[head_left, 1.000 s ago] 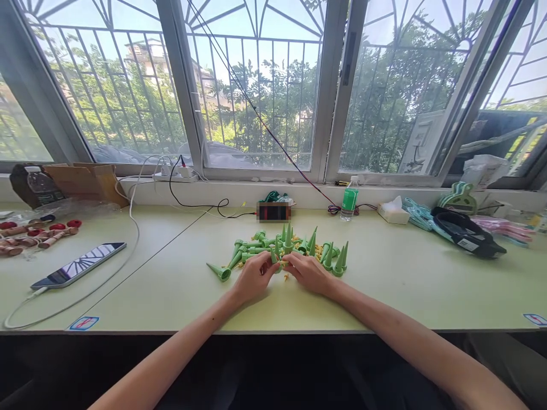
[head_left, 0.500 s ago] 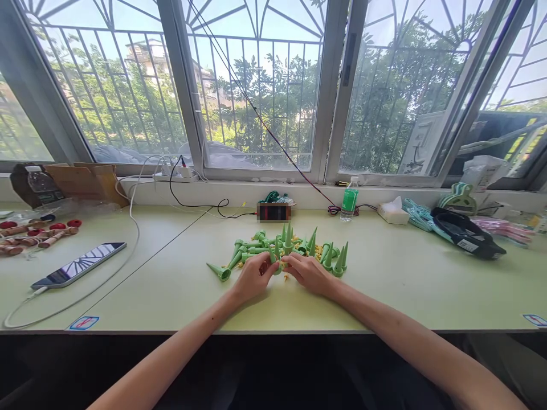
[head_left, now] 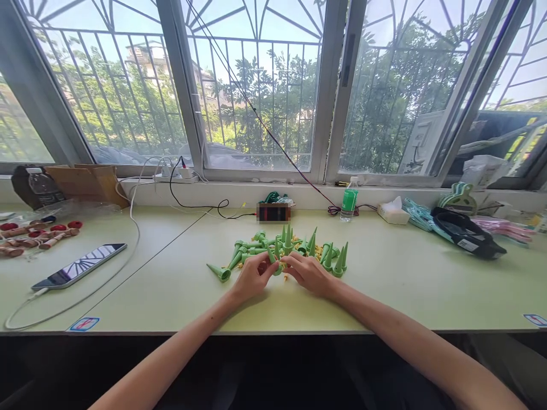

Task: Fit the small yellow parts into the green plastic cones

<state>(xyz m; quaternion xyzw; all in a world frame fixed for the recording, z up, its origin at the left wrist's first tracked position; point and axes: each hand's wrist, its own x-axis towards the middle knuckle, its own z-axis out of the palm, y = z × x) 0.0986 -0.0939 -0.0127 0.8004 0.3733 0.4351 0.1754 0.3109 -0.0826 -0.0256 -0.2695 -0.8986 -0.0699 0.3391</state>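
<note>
My left hand (head_left: pixel 253 274) pinches a green plastic watering spike (head_left: pixel 271 256) whose pointed end leans upward. Close against it, my right hand (head_left: pixel 311 274) has thumb and forefinger pressed together at the same spike, perhaps around a small yellow part; the fingers cover most of it. Behind both hands lies a pile of green cone-shaped spikes (head_left: pixel 254 249), some upright and some on their sides. Small yellow pieces are scattered among them, and one yellow piece (head_left: pixel 286 278) rests on the table just below my fingertips. A single spike (head_left: pixel 219 272) lies left of the pile.
A phone (head_left: pixel 79 266) on a white cable lies left on the table (head_left: pixel 171 307). Beyond the pile are a pixelated dark box (head_left: pixel 273 213), a green-labelled bottle (head_left: pixel 349 199) and a tissue box (head_left: pixel 393 210). A black strap (head_left: pixel 465 236) lies at right, wooden pieces (head_left: pixel 53 234) at far left.
Both hands stay in almost the same place. The spike in my left hand is tilted a little more to the left.
</note>
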